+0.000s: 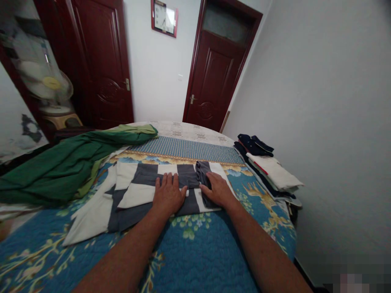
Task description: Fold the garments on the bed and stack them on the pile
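Observation:
A grey-and-white block-striped shirt [146,191] lies partly folded across the bed in front of me. My left hand [170,193] rests flat on its middle with the fingers spread, pressing a folded-over layer. On the shirt's right part, my right hand [219,189] lies against a dark grey rolled or bunched band [203,175], thumb apart from the fingers. The fingertips of that hand touch the band, which may be the collar. To the left, the shirt's loose layers fan out toward me, with a white corner lowest.
Green clothing [76,162] is heaped along the bed's left side. A stack of folded clothes [271,167] sits at the right edge by the wall. The blue floral bedspread [198,256] covers the bed. Beyond are two dark red doors [215,77], and a fan [50,83] stands far left.

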The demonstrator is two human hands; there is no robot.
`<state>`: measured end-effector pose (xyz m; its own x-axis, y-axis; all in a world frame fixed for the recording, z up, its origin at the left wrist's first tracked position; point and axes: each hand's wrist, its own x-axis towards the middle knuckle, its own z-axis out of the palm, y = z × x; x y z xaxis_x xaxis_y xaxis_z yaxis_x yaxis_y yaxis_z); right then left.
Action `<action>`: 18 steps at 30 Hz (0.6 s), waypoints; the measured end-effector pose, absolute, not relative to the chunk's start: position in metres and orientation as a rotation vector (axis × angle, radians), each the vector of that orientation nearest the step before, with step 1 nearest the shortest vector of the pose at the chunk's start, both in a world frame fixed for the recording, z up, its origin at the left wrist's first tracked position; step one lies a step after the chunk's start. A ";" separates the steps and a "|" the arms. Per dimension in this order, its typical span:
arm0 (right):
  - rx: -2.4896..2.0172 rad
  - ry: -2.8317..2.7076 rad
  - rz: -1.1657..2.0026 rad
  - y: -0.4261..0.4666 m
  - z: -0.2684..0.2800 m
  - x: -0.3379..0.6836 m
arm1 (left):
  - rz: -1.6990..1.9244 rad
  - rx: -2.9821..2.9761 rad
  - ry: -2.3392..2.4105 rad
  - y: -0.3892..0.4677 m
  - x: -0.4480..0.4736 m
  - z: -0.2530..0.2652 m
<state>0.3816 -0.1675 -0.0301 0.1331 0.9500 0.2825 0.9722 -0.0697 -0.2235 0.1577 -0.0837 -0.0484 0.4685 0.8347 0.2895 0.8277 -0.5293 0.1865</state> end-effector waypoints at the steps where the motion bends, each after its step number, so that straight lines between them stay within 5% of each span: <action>1: -2.101 -1.888 -0.080 -0.173 -0.033 0.374 | 0.544 2.668 1.515 -0.085 0.157 -0.048; 18: -2.391 -2.028 -0.266 -0.185 -0.042 0.372 | 0.538 2.593 1.459 -0.092 0.153 -0.047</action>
